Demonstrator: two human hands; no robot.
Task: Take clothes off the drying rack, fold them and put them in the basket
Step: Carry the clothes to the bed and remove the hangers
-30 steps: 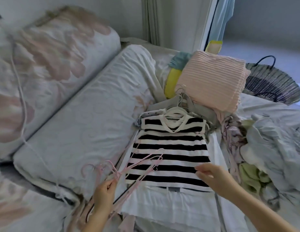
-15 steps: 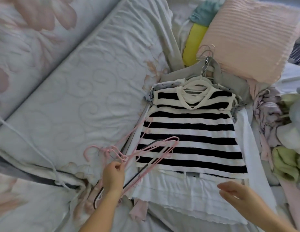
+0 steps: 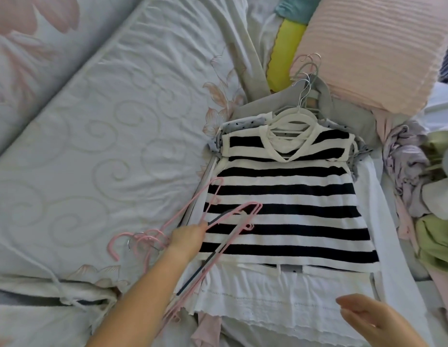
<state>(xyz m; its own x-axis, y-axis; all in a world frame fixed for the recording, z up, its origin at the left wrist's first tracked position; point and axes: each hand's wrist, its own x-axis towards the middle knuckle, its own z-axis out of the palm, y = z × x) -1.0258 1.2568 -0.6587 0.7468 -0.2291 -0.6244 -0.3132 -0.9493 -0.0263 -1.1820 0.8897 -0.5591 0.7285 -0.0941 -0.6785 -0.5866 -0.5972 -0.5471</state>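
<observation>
Near left, left hand (image 3: 186,240): a bundle of pink hangers (image 3: 233,214) is gripped near the necks with curled fingers; the fingertips are hidden behind the back of the hand.
Pink hangers: the hooks are pointed left over the quilted cover (image 3: 92,121) and the shoulders are laid across the left side of the striped top (image 3: 288,204). A dark bar is seen among them. Their number cannot be made out.
Near right, right hand (image 3: 368,319): it is held open with relaxed fingers and nothing is grasped. It is placed over the near hem of the white garment (image 3: 268,291); contact cannot be judged. The wrist is cut off by the bottom edge.
Striped top: it is laid flat, front up, at the centre on top of a stack, with a white hanger (image 3: 293,118) inside its neckline.
Stack beneath: the white garment is shown only at its near hem and right side. A grey garment (image 3: 255,106) and some dotted fabric are glimpsed only at the far end.
Right edge: a crumpled heap of clothes (image 3: 405,159) is cut off by the frame.
Far right: a pink ribbed cushion (image 3: 368,51) is partly cropped, and a yellow piece (image 3: 283,53) is half hidden behind it.
</observation>
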